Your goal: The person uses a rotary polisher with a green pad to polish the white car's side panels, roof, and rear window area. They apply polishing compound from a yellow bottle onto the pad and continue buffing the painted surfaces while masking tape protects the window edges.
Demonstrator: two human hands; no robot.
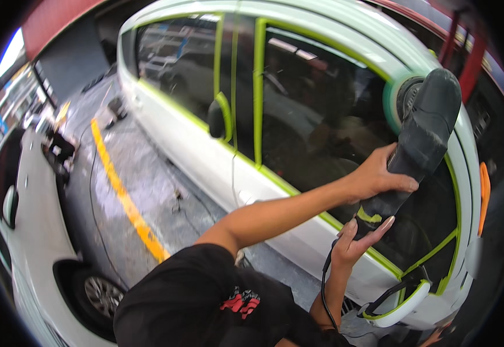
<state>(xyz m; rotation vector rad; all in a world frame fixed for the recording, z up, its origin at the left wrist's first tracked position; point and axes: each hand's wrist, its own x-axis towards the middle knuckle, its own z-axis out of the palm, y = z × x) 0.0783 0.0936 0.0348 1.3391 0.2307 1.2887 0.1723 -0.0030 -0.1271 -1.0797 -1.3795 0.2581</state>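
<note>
A black power polisher [422,130] with a round teal pad [392,104] is held up against the white car [177,136]. Its pad meets the roof edge above a window bordered with yellow-green tape [258,92]. My left hand [379,176] wraps the polisher's body, thumb on the near side. Lower down, my right hand [359,240] grips the tool's rear end, beside a torn yellow-green patch [369,216]. From that end a black cord [323,289] hangs past my right forearm.
The white car's side mirror [399,303] juts out at lower right. A second light-coloured car [41,202] stands at left. Between them, a yellow line [128,199] and cables cross the grey floor [142,173]. An orange object [484,196] is at far right.
</note>
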